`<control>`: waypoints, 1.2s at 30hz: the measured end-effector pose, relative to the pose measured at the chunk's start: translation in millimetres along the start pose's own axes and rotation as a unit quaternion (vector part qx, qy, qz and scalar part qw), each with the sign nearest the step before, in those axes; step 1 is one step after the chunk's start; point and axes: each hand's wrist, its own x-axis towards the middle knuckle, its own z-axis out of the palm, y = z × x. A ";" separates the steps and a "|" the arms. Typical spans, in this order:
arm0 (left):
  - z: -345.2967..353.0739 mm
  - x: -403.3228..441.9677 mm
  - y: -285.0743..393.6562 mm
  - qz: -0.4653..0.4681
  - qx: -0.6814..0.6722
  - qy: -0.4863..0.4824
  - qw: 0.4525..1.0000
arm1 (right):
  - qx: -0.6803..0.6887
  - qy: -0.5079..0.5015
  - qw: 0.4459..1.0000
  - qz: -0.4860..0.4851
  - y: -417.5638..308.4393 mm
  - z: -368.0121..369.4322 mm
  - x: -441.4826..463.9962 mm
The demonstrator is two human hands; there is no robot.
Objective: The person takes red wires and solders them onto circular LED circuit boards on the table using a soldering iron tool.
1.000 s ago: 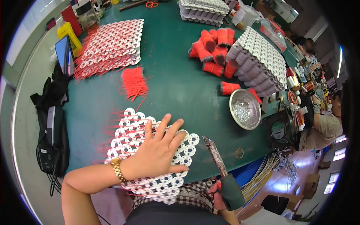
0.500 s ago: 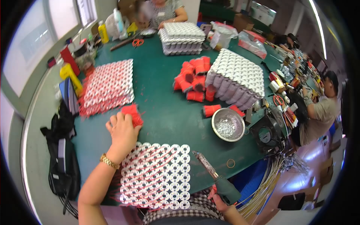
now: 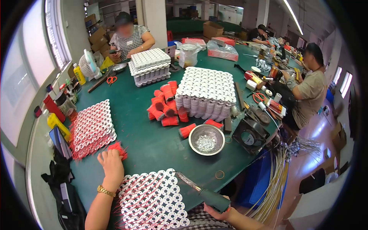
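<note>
My left hand (image 3: pixel 111 165), with a gold watch at the wrist, has its fingers curled at the near edge of a bundle of red wires (image 3: pixel 118 150); its fingertips are partly hidden. My right hand (image 3: pixel 218 213) grips the dark green handle of a soldering iron (image 3: pixel 213 199), whose metal tip points up and left over the right side of a sheet of joined white discs (image 3: pixel 168 199). Red wires lie across the left part of this sheet at the table's front edge. A metal bowl of small shiny pieces (image 3: pixel 206 140) stands beyond the iron.
Stacked white disc sheets (image 3: pixel 207 86) stand behind red wire bundles (image 3: pixel 165 103). Another stack with red wires (image 3: pixel 93 128) is at left. A black fan (image 3: pixel 249 135) sits near the right edge. Two co-workers (image 3: pixel 130 40) (image 3: pixel 310 88) sit around the table; another person is farther back.
My left hand has left the disc sheet and moved to the red wire bundle. The view has tilted up, showing more of the room. The iron remains in my right hand.
</note>
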 end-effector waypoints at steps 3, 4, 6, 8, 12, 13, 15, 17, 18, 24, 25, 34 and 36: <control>3.1 -1.5 -1.5 -0.036 -0.014 0.008 0.999 | -0.023 0.012 0.999 -0.028 -4.3 0.1 4.6; 4.6 -2.3 -3.0 -0.028 -0.018 0.008 0.999 | -0.050 0.021 0.996 -0.068 -4.8 0.4 6.2; 0.9 -1.8 -6.0 0.004 -0.018 0.058 0.998 | -0.069 0.031 0.994 -0.083 -0.4 1.3 6.0; -10.4 2.0 -1.4 0.022 -0.016 0.096 0.995 | -0.047 0.056 0.988 -0.133 1.7 2.8 6.9; -14.8 6.2 -5.4 0.031 -0.102 0.113 0.988 | -0.039 0.062 0.989 -0.127 3.1 5.0 5.8; -14.6 5.5 -7.4 0.049 -0.130 0.127 0.982 | -0.043 0.065 0.989 -0.124 5.1 5.6 5.3; -20.6 5.7 -6.1 0.078 -0.122 0.151 0.978 | -0.042 0.063 0.990 -0.117 2.3 5.2 5.6; -28.0 7.3 -4.8 0.102 -0.107 0.174 0.974 | -0.026 0.043 0.996 -0.070 -8.4 2.2 10.6; -31.2 9.0 -2.8 0.111 -0.131 0.170 0.970 | -0.019 0.036 0.997 -0.068 -8.7 2.3 11.9; -28.6 13.5 6.3 -0.001 -0.295 0.074 0.952 | -0.125 0.003 0.986 -0.111 -2.6 -5.6 10.5; -29.0 13.2 9.8 -0.074 -0.375 0.016 0.924 | -0.121 0.013 0.983 -0.136 -1.7 -5.0 12.9; -73.6 -16.0 70.3 -0.144 -0.564 -0.216 0.784 | -0.086 -0.047 0.995 -0.005 10.1 -5.6 -9.2; -78.8 -27.9 79.1 -0.144 -0.564 -0.249 0.774 | -0.101 -0.064 0.992 0.038 14.9 -6.5 -16.4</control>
